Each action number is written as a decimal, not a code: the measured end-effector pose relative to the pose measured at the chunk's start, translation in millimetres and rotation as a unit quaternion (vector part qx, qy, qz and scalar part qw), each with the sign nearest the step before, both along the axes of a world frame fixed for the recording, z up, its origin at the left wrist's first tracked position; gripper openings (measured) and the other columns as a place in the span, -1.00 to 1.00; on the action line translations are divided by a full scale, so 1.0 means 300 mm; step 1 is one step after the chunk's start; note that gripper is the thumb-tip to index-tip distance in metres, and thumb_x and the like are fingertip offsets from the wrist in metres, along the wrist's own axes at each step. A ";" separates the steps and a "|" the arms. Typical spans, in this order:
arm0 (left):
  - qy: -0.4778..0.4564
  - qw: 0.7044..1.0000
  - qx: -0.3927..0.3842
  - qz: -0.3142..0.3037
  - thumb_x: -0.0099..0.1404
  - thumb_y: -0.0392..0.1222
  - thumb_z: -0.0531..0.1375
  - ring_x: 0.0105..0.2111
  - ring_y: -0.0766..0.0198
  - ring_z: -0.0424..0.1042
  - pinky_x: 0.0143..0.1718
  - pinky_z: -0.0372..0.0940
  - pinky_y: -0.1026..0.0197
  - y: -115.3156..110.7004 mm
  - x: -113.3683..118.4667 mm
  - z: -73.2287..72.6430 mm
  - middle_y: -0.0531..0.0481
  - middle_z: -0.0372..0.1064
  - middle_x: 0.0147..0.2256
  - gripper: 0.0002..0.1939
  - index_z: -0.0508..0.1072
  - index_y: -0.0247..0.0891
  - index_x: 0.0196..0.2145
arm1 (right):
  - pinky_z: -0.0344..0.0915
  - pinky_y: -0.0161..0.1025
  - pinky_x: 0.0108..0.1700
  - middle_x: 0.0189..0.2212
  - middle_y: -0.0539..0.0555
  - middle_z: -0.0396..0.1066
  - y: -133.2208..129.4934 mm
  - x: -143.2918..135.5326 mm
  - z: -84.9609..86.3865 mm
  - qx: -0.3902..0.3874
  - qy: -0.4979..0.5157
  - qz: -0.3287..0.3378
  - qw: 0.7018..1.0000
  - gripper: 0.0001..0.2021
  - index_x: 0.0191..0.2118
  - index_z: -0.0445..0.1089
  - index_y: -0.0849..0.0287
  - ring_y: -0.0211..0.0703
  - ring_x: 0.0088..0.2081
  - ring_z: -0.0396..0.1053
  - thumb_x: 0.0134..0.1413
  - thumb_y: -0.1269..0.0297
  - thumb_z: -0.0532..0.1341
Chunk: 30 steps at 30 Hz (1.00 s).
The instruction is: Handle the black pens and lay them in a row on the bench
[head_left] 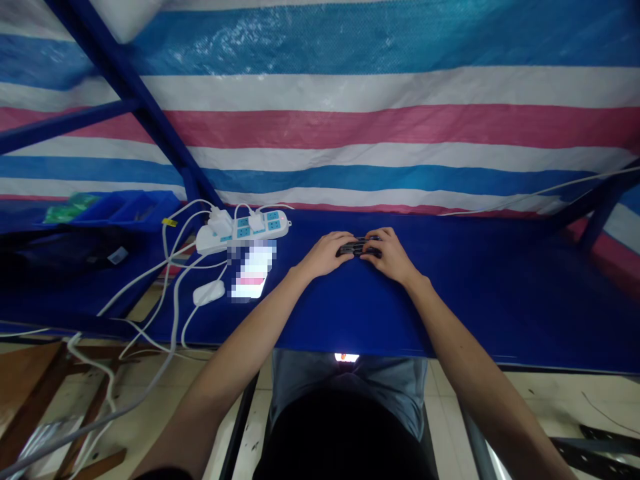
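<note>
A small bundle of thin, dark, flat pieces (359, 247) lies between my two hands, low over the blue tabletop; its exact kind is too small to make out. My left hand (331, 254) grips its left end, fingers curled over the far side and thumb at the near side. On the right end, my right hand (389, 255) is closed in the same way, fingertips and thumb pinching the pieces. Parts of the bundle are covered by the fingers.
Left of my hands, a white power strip (278, 225) with plugged-in adapters and a lit phone (255, 270) lie on the blue table (490, 287). White cables and a small white box (209, 292) are nearby. Blue bins (143, 208) stand farther left. Striped sheeting (380, 127) hangs behind.
</note>
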<state>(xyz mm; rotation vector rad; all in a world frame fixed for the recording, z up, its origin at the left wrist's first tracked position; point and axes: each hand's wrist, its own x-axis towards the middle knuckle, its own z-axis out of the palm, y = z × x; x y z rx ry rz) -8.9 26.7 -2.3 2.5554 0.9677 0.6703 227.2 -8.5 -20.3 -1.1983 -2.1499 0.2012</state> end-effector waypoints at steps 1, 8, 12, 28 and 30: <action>0.001 1.000 0.000 0.000 0.40 -0.17 0.29 0.25 -0.02 0.36 0.28 0.26 -0.19 -0.001 0.001 0.001 -0.12 0.39 0.23 -0.59 0.46 -0.07 0.19 | 0.28 0.24 0.17 0.04 0.18 0.46 0.001 -0.002 -0.002 0.003 0.003 0.001 1.000 -0.90 -0.24 0.60 0.04 0.22 0.10 0.22 0.21 0.19 0.33; -0.036 0.999 0.038 -0.010 0.40 -0.11 0.31 0.22 0.04 0.38 0.27 0.24 -0.14 -0.001 -0.002 0.024 -0.07 0.45 0.17 -0.67 0.53 -0.05 0.10 | 0.25 0.29 0.16 0.01 0.15 0.53 -0.005 -0.005 0.021 0.035 0.052 -0.034 0.997 -0.85 -0.26 0.60 0.02 0.25 0.08 0.24 0.26 0.19 0.26; -0.093 0.992 0.078 0.020 0.44 -0.10 0.27 -0.01 0.12 0.50 0.14 0.31 -0.08 0.003 -0.011 0.039 -0.01 0.58 -0.08 -0.83 0.59 -0.08 -0.05 | 0.30 0.13 0.05 -0.13 0.17 0.58 -0.022 -0.005 0.046 0.034 0.066 -0.052 0.996 -0.83 -0.17 0.54 0.07 0.15 -0.07 0.39 0.34 0.23 0.18; -0.078 0.989 0.117 0.035 0.58 -0.08 0.04 -0.31 0.19 0.46 -0.05 0.24 0.03 -0.015 -0.004 0.049 0.01 0.51 -0.41 -0.56 0.49 -0.24 -0.43 | 0.29 -0.11 -0.20 -0.32 0.17 0.54 -0.042 -0.076 0.043 0.137 -0.039 -0.052 0.988 -0.71 -0.10 0.57 0.22 -0.03 -0.31 0.36 0.45 0.32 0.07; -0.073 0.991 0.106 0.041 0.60 -0.07 0.00 -0.34 0.20 0.45 -0.05 0.24 0.03 -0.013 -0.005 0.048 0.02 0.48 -0.45 -0.51 0.46 -0.24 -0.47 | 0.30 -0.12 -0.21 -0.32 0.17 0.55 -0.046 -0.079 0.045 0.145 -0.034 -0.050 0.988 -0.72 -0.09 0.56 0.22 -0.03 -0.31 0.37 0.45 0.32 0.08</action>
